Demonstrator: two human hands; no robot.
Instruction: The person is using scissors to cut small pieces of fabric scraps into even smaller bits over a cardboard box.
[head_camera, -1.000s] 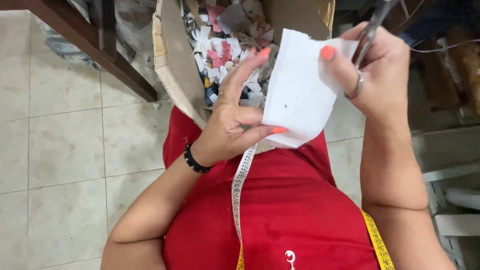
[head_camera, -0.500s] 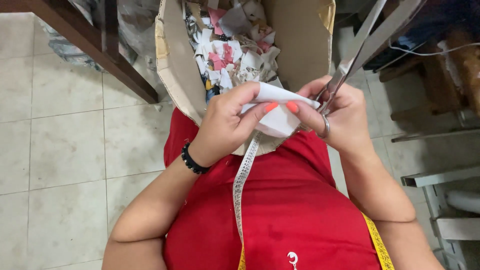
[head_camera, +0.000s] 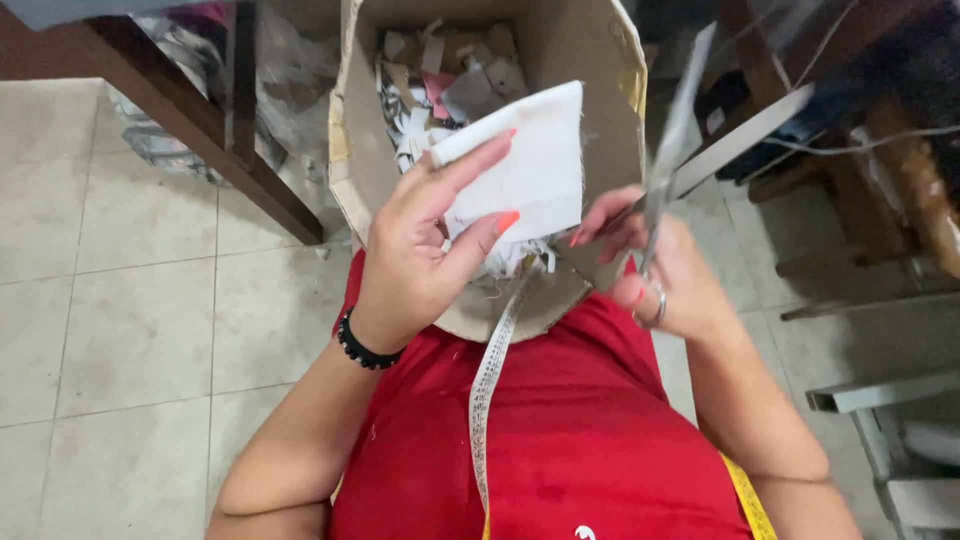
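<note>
My left hand (head_camera: 425, 250) pinches a folded piece of white fabric (head_camera: 525, 165) between thumb and fingers, holding it up over a cardboard box (head_camera: 605, 80). My right hand (head_camera: 660, 275) grips a pair of metal scissors (head_camera: 700, 130), whose blades are spread apart and point up to the right, just beside the fabric's right edge. A white measuring tape (head_camera: 488, 385) hangs down over my red shirt (head_camera: 570, 430). A black bead bracelet (head_camera: 362, 348) circles my left wrist and a ring sits on a right finger.
The cardboard box holds several fabric and paper scraps (head_camera: 440, 80). A dark wooden table leg (head_camera: 190, 130) stands at the upper left over a pale tiled floor (head_camera: 130, 330). Wooden and metal furniture parts (head_camera: 880, 300) crowd the right side.
My hands have separated: the left lifted the white fabric higher over the box, while the right drew the scissors away to the right. The view shifted closer to the box.
</note>
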